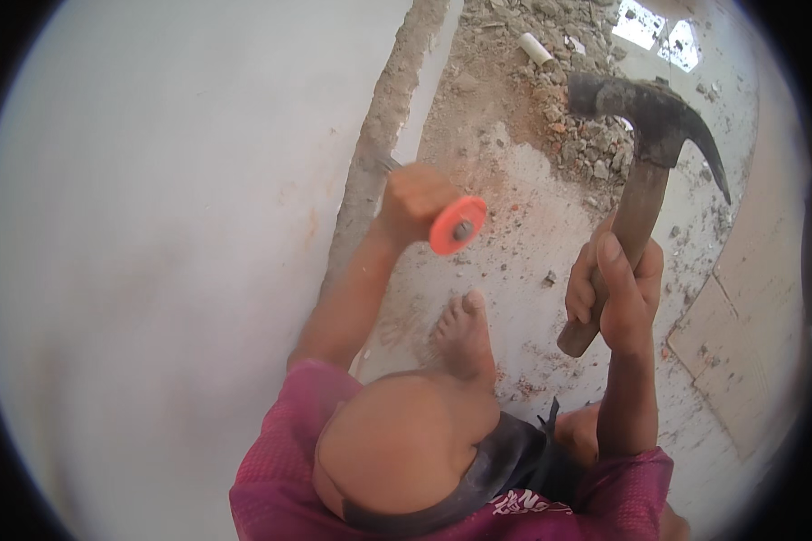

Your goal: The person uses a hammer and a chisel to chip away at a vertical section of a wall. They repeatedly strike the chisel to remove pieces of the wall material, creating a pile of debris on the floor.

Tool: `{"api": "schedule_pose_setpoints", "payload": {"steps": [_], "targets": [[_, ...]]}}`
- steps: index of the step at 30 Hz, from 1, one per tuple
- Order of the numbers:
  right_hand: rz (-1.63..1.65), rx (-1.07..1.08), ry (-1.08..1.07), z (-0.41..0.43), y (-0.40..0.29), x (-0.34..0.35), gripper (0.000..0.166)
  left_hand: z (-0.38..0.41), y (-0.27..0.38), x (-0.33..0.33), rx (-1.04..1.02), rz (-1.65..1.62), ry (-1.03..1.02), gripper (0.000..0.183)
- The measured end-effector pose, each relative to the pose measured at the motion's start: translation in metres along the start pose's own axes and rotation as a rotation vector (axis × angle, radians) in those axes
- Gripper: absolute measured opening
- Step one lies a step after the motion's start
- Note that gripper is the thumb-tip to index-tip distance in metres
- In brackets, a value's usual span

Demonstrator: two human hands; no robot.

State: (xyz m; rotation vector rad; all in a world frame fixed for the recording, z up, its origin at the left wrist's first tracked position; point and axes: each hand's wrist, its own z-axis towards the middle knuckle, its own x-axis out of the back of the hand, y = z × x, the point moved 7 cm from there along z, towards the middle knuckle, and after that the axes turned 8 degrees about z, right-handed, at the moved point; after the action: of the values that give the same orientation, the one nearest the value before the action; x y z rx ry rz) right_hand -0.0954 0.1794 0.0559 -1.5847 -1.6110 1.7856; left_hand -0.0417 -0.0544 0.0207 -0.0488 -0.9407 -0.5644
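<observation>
My left hand (416,199) is closed around a chisel with an orange hand guard (457,225); the round steel striking end shows in the guard's middle. The chisel's blade (388,163) points at a rough, chipped strip (372,145) along the bottom of the white wall (176,203). Whether the tip touches it I cannot tell. On the right, my right hand (619,291) grips the wooden handle (639,203) of a claw hammer. The dark steel hammer head (639,108) is raised well apart from the chisel, its claw curving to the right.
Broken masonry rubble (585,145) is heaped on the floor ahead, with a short white pipe piece (535,49) on it. Dust and chips cover the pale floor (514,270) around my bare foot (465,331). Flat tan sheets (724,345) lie at right.
</observation>
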Motion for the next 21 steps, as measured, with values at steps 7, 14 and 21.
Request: {"api": "schedule_pose_setpoints", "payload": {"steps": [7,14,21], "targets": [[0.1,-0.013,-0.065,0.005,0.001,-0.004,0.021,-0.035,0.031,0.019,0.155,-0.024,0.036,0.025],[0.114,-0.019,-0.037,0.004,0.003,-0.003,0.021,-0.024,0.029,0.035,0.056,-0.01,-0.077,0.025],[-0.013,0.001,-0.063,0.002,0.005,0.0,0.031,-0.031,0.024,0.009,0.177,-0.012,-0.01,0.024]]}}
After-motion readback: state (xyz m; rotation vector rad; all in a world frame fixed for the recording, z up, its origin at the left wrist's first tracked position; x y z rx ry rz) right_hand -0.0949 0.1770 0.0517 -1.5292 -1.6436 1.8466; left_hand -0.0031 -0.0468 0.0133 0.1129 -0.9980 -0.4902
